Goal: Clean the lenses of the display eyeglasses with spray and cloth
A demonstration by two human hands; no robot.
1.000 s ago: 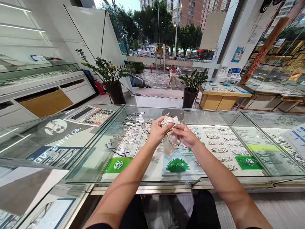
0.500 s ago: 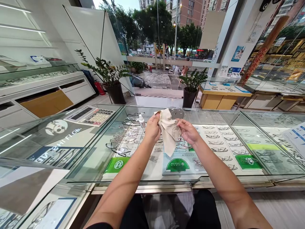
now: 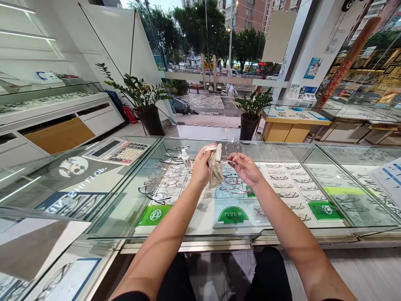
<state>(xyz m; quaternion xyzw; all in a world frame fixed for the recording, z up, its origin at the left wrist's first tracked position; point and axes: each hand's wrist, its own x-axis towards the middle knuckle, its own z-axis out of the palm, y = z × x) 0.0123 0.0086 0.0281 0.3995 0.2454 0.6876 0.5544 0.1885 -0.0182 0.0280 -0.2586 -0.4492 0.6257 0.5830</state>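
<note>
My left hand (image 3: 200,167) is closed on a beige cleaning cloth (image 3: 215,166), which hangs bunched below the fingers. Beside it, my right hand (image 3: 246,168) pinches a pair of thin-rimmed glasses (image 3: 232,148), one clear lens raised above the fingers. Both hands hover over the glass counter top (image 3: 282,150). A small white spray bottle (image 3: 186,159) stands on the glass just left of my left hand.
Rows of glasses frames (image 3: 283,184) lie inside the case, with more loose pairs (image 3: 156,194) on its left part. A large calculator (image 3: 117,151) rests on the left counter. Two potted plants (image 3: 250,113) stand beyond, before the shop window.
The cloth, spread open and draped over the glasses half a second ago, is now bunched in my left hand. My right hand has drawn the glasses clear and lifted them.
</note>
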